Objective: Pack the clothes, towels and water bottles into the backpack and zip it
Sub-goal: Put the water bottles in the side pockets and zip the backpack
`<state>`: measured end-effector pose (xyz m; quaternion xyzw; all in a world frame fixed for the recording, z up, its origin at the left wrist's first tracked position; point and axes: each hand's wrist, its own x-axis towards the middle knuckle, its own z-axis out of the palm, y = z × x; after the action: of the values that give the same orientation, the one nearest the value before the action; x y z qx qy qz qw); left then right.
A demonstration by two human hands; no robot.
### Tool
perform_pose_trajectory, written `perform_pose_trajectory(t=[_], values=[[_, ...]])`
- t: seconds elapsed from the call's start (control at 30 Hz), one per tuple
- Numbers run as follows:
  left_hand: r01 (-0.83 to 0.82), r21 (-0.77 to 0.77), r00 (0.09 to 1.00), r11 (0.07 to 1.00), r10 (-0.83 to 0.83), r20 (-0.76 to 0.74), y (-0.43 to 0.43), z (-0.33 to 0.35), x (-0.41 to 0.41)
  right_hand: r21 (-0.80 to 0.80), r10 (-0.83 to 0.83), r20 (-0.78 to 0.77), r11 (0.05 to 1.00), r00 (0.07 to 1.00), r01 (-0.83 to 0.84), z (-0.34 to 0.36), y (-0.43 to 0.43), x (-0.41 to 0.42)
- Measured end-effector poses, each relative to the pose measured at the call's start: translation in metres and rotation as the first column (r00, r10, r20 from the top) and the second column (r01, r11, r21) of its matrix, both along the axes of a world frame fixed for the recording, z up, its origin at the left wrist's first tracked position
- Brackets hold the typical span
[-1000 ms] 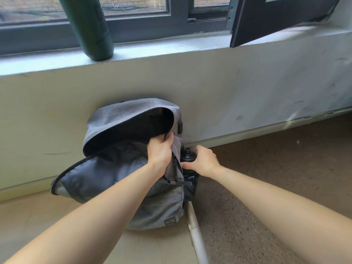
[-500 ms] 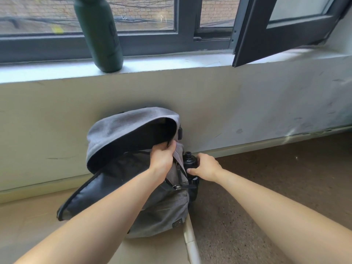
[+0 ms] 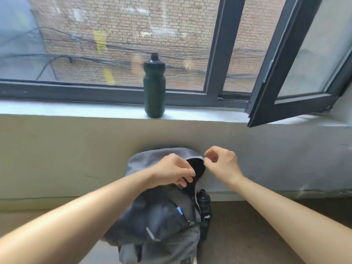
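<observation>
One grey backpack (image 3: 162, 242) stands on the floor (image 3: 247, 235) against the pale wall (image 3: 76, 149), its top flap raised and its mouth open, as a person's two bare hands work at the opening. The left hand (image 3: 172, 171) reaches in over the backpack's front and grips the dark front lip of the opening, fingers curled round it. The right hand (image 3: 222, 164) is at the backpack's upper right corner, fingers curled with thumb and forefinger close together just beside the flap's edge; whether they pinch it cannot be told.

Two water bottles are in view. One black bottle (image 3: 204, 203) sits upright in the side pocket on the backpack's right, its cap clear of the pocket. One dark green bottle (image 3: 154, 88) stands upright on the window sill (image 3: 76, 109), above the backpack and well apart from it. A single dark-framed window sash (image 3: 285, 73) hangs open above and to the right of the backpack. Dark lining and one small blue tag (image 3: 179, 210) show inside the open mouth; the contents are too blurred to make out.
</observation>
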<state>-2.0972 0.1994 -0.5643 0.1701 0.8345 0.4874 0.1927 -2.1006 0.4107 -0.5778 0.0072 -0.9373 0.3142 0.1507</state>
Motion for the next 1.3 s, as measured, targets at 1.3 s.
perform_pose_trajectory(t=[1.3], values=[[-0.26, 0.207, 0.902, 0.943, 0.314, -0.297, -0.182, 0.06, 0.0, -0.118, 0.409, -0.075, 0.902, 0.91, -0.415, 0.086, -0.172, 0.034]])
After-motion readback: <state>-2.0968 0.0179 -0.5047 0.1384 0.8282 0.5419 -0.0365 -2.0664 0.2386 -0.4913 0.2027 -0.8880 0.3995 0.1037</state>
